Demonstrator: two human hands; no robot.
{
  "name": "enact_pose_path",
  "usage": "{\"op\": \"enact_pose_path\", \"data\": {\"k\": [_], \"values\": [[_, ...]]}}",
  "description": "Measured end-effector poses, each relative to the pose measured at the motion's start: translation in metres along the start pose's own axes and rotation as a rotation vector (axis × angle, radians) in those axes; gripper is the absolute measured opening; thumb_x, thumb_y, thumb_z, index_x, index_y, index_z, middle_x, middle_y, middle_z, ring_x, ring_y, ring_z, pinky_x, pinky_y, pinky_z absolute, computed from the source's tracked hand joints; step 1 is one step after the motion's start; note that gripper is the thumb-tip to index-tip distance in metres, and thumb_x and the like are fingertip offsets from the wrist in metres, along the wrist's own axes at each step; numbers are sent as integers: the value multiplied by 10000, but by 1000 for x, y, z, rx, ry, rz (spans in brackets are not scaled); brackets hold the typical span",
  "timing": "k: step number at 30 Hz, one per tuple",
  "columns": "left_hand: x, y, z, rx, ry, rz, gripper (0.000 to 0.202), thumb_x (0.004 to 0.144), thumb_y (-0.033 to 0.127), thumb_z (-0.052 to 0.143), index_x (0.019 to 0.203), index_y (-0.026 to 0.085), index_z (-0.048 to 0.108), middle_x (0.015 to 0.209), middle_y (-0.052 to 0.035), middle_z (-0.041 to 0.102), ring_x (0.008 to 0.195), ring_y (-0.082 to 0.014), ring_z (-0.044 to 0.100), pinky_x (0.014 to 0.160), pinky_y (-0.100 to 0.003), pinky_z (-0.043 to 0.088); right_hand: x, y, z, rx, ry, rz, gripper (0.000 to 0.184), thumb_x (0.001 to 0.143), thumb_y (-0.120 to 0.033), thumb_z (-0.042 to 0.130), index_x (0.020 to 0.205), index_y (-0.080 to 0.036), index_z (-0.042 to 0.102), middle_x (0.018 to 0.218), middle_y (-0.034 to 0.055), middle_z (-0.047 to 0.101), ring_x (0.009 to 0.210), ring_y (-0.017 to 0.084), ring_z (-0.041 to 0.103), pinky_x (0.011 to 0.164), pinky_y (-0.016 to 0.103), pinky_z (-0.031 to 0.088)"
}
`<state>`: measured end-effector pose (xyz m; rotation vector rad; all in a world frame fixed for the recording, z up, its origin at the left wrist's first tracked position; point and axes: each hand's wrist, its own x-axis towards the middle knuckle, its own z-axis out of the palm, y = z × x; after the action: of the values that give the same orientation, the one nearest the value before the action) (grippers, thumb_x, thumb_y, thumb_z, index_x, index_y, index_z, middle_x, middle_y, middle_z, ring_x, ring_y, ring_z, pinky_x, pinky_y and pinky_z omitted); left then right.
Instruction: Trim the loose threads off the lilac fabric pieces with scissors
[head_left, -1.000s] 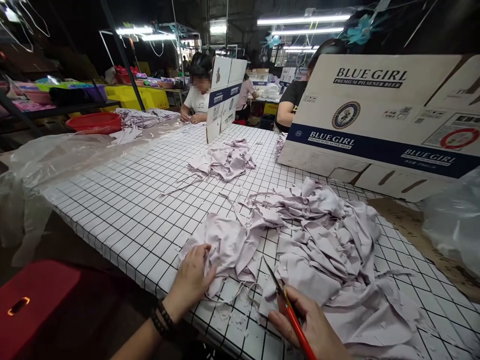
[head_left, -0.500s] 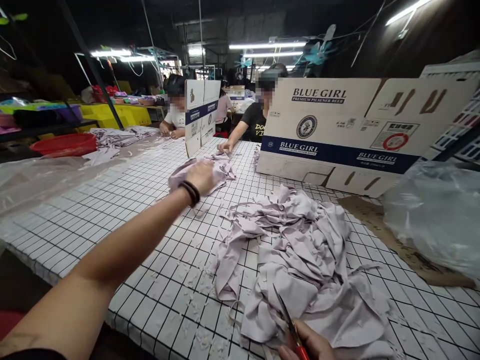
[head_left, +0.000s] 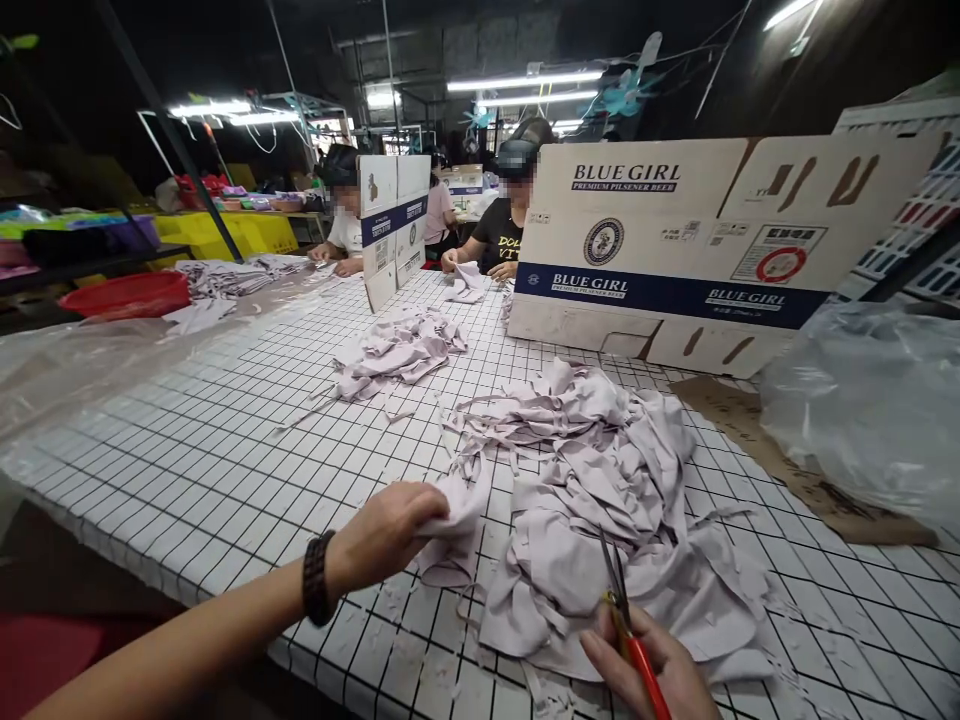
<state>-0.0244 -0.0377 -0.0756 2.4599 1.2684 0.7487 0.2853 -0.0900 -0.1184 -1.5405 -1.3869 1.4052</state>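
Note:
My left hand, a dark bracelet at its wrist, grips the edge of a pale lilac fabric piece at the left side of a heap. At the lower right, my right hand holds a pair of scissors with red handles, blades pointing up and slightly apart. The scissors are over the large heap of lilac fabric pieces, which lies crumpled with loose strips trailing. Farther off sits a smaller pile of the same fabric, away from both hands.
A white table with black grid lines carries small scraps. Flattened beer cartons stand upright at the back right, near a clear plastic bag and brown paper. Co-workers sit across the table. A red basin is at left.
My left hand has come back from the far pile to the near heap and taken hold of a fabric piece. The scissors have risen and their blades have parted. A co-worker's arm has drawn back.

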Motion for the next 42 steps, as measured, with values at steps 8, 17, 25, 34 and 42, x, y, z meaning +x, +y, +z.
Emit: {"op": "enact_pose_path", "data": {"k": [8,17,25,34,42], "values": [[-87,5,9,-56,-62,-231,308,697,-34,473,866,216,539,1006,-61,650,930,-213,619,806,-341,517,37,-49,35,-366,-13,-159,97,797,-297,555,860,-224,546,657,-29,550,601,174,552,543,263,424],[-97,-5,7,-91,153,-388,272,711,-2,473,860,214,542,889,-33,646,847,-194,614,768,-336,525,129,-103,86,-650,-363,-359,87,872,-225,629,816,-167,594,796,-12,603,680,126,551,639,270,460],[-45,-46,-26,146,634,-452,33,826,175,559,824,201,579,905,-72,622,919,-252,573,822,-416,498,101,-127,48,-314,-510,-242,296,697,-354,734,710,-202,480,659,-48,516,569,102,442,547,247,379],[-71,59,24,-732,337,-791,394,937,477,434,973,162,666,742,-35,586,673,-177,545,624,-290,486,9,-88,107,536,-243,109,300,642,-326,805,687,-180,546,664,-37,511,559,85,389,527,206,347],[-69,75,32,-964,411,-838,345,816,493,644,774,160,723,740,-28,586,704,-157,515,665,-258,439,5,-63,122,392,-190,35,354,589,-368,842,688,-204,545,740,9,621,749,180,586,715,283,483]]}}
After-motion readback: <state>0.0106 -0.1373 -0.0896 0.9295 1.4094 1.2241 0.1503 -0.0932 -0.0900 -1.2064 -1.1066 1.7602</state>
